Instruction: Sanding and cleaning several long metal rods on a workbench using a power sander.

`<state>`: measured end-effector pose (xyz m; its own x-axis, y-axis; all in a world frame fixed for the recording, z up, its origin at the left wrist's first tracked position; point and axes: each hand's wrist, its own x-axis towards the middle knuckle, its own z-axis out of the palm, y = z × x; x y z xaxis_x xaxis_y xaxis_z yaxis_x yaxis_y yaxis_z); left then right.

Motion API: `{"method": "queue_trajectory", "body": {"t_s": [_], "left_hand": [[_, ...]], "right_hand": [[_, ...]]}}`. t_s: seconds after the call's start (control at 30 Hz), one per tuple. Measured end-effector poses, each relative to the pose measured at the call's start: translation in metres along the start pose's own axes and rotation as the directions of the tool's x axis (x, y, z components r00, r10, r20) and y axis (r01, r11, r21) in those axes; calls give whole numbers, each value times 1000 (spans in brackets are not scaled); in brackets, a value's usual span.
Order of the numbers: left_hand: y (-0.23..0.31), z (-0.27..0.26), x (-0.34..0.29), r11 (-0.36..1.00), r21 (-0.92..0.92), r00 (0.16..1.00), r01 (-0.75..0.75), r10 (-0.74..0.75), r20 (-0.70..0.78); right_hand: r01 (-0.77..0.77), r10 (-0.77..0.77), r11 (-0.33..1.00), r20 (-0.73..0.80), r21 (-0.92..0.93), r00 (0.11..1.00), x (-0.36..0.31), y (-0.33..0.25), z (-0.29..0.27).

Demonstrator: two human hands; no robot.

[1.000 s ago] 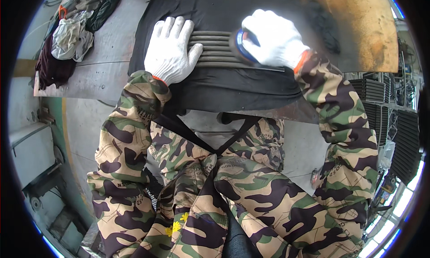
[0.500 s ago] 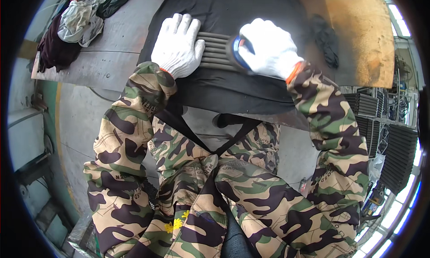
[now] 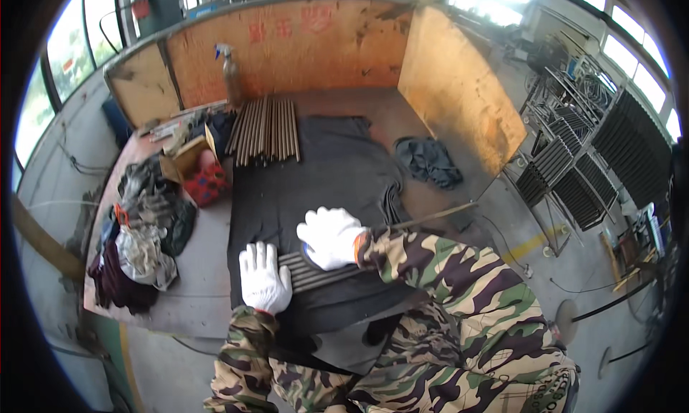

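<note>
My left hand [image 3: 263, 280], in a white knit glove, lies flat with fingers stretched out over the left ends of several dark metal rods [image 3: 313, 277]. The rods lie side by side on a black cloth [image 3: 323, 169] near the table's front edge. Just right of it, my right hand [image 3: 331, 238], also gloved in white, is closed over a round blue-edged tool [image 3: 308, 256] on the rods. Most of this tool is hidden under the glove, so its exact kind does not show. The right sleeve covers the rods' right ends.
More brown rods [image 3: 264, 132] lie at the cloth's far left, a spray bottle [image 3: 230, 76] behind them. Rags [image 3: 143, 255] and an open cardboard box [image 3: 188, 162] are on the left. A dark cloth [image 3: 428, 162] lies right. Wooden boards [image 3: 287, 50] wall the table; racks [image 3: 567, 162] stand beyond.
The view has tilted up, bringing the far table, boards and rod pile into sight. My right hand with the round tool has moved left along the rods, nearer my left hand, which stays on the rods.
</note>
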<state>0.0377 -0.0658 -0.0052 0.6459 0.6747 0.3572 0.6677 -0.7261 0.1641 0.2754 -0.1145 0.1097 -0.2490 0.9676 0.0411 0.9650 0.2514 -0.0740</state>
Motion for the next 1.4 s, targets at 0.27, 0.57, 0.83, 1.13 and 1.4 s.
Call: {"method": "queue_trajectory", "body": {"t_s": [0.27,0.57,0.83,1.13,1.4], "left_hand": [[-11,7,32,996,91,999,-15,19,-42],[-6,9,49,999,46,994,-21,26,-107],[-24,11,41,998,56,1000,-2,1,19],[-11,28,51,974,226,982,26,17,-187],[-20,33,64,958,267,994,106,-95,-54]], "right_hand": [[9,-28,998,-294,-65,955,-7,38,10],[-77,64,993,-132,-93,989,-55,75,-1],[2,-18,998,-254,-64,967,-59,78,15],[38,-52,998,-306,-54,951,-52,92,5],[76,-95,992,-199,-100,975,-50,105,5]]}}
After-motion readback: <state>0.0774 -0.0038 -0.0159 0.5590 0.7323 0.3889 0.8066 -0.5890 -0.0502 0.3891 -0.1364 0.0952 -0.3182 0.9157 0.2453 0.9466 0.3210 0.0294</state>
